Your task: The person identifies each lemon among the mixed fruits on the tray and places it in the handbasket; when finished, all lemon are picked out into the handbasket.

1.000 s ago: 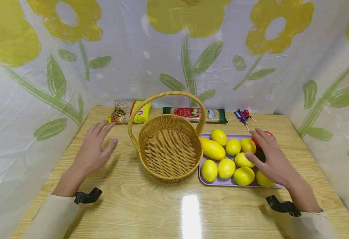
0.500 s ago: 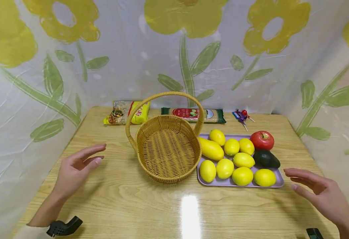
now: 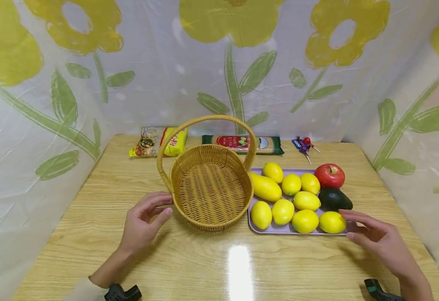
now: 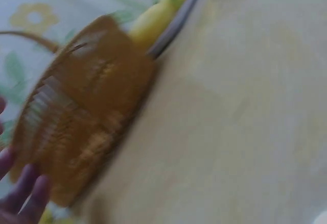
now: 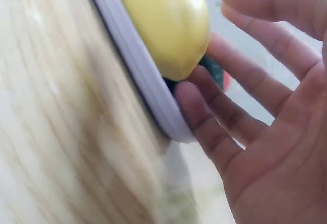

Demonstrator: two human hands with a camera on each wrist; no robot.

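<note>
A round wicker basket (image 3: 213, 225) with a tall arched handle stands bare inside at mid-table. Close by its left wall is my left hand (image 3: 144, 221), fingers relaxed and fingertips right at the weave. My right hand (image 3: 381, 242) is at the right end of a lilac tray (image 3: 257, 229), its loosely bent fingers beside the nearest lemon (image 3: 332, 222). In the right wrist view those fingers overlap the tray rim (image 5: 145, 76), with the thumb apart. The tray bears several lemons, a long yellow fruit (image 3: 266, 187), a red tomato-like fruit (image 3: 330, 176) and a dark green avocado (image 3: 334, 199).
Along the back edge of the wooden table (image 3: 189, 267) lie a yellow-and-clear food bag (image 3: 159, 142), a green-and-red packet (image 3: 242, 144) partly behind the basket handle, and some lollipops (image 3: 304, 145). Flower-printed curtains (image 3: 159, 75) enclose the back and sides.
My right hand has drawn back from over the tray, then come in to its right end. My left hand has pulled back from the food bag and moved right to the basket.
</note>
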